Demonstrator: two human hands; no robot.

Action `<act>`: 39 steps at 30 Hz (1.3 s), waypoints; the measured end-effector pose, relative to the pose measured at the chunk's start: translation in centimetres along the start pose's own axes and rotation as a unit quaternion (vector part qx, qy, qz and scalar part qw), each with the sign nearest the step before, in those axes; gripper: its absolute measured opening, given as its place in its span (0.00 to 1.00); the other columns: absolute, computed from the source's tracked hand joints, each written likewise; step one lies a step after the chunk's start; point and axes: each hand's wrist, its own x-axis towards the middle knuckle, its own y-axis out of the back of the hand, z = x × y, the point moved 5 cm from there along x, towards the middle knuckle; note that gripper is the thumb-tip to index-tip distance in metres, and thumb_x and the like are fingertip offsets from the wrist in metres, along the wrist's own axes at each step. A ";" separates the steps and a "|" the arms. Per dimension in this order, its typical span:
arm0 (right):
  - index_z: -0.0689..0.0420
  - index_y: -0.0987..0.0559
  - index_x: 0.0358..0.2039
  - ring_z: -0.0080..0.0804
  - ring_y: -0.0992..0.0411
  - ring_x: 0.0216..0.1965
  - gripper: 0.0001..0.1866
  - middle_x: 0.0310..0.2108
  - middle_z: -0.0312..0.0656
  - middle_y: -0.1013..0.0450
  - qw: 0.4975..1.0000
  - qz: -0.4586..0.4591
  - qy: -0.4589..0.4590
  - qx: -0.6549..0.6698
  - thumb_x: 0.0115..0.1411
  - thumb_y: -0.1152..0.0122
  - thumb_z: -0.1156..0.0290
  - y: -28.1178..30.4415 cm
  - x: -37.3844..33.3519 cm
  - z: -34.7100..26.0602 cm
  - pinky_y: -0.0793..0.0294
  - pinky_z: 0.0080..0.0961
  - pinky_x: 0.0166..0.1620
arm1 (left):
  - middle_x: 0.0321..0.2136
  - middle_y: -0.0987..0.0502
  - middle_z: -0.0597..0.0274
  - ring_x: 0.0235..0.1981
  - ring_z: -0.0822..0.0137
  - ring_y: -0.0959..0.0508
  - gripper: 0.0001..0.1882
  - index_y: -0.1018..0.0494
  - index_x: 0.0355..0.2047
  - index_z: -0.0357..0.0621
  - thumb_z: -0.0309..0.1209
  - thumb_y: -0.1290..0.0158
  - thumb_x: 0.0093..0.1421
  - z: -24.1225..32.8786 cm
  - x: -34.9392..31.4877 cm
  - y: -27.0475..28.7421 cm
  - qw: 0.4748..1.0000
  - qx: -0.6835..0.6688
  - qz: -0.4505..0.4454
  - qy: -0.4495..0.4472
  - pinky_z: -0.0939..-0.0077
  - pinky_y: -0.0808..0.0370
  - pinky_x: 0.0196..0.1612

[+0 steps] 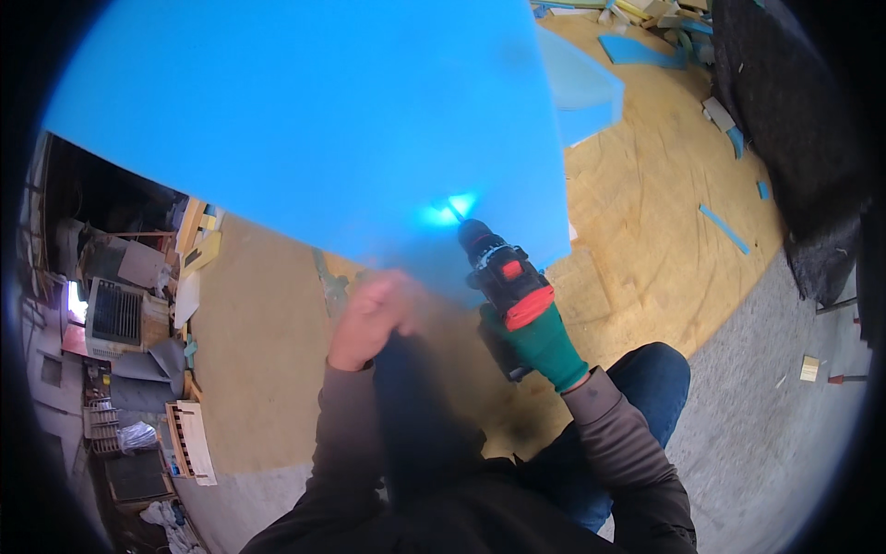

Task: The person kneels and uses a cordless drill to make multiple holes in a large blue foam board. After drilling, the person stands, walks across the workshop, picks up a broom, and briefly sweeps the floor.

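Observation:
In my right hand [552,349], which wears a green glove, is a black and red cordless drill [510,272]. Its light throws a bright spot on a large blue panel [323,111], and the thin bit meets the panel at that spot. How deep the bit goes cannot be seen. My bare left hand [369,319] is by the panel's lower edge, left of the drill. Its fingers are curled and blurred, and anything they hold is hidden. Whether it touches the edge is unclear.
Beneath the panel lies a tan board [646,212], with another blue piece [591,102] at the panel's right. Blue offcuts [637,52] and a narrow blue strip [724,229] are scattered rightward. Grey floor [757,388] shows beyond. Stacked clutter and a slatted wooden piece [189,443] stand left.

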 end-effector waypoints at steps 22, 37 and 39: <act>0.62 0.24 0.48 0.27 0.26 0.30 0.15 0.35 0.39 0.23 0.928 0.123 -0.348 0.056 0.59 0.38 0.78 12.4 -9.3 -5.8 0.26 0.25 0.34 | 0.25 0.22 0.61 0.26 0.73 0.23 0.22 0.27 0.63 0.45 0.32 0.46 0.71 -0.3 7.0 -4.0 0.901 0.406 0.138 -0.067 0.74 0.28 0.30; 0.58 0.21 0.53 0.32 0.22 0.39 0.14 0.41 0.45 0.20 0.745 0.608 -0.275 -0.010 0.72 0.47 0.66 18.4 -22.2 -12.1 0.19 0.30 0.43 | 0.52 0.22 0.51 0.53 0.59 0.22 0.21 0.25 0.56 0.42 0.42 0.45 0.69 -35.8 3.1 -17.7 0.850 0.450 0.174 0.210 0.63 0.26 0.55; 0.57 0.21 0.50 0.30 0.25 0.35 0.13 0.37 0.42 0.23 0.687 0.653 -0.319 -0.013 0.73 0.47 0.64 18.2 -23.5 -12.7 0.23 0.27 0.40 | 0.51 0.21 0.53 0.52 0.61 0.22 0.21 0.24 0.55 0.41 0.41 0.45 0.69 -38.6 5.6 -21.2 0.880 0.429 0.156 0.133 0.65 0.25 0.54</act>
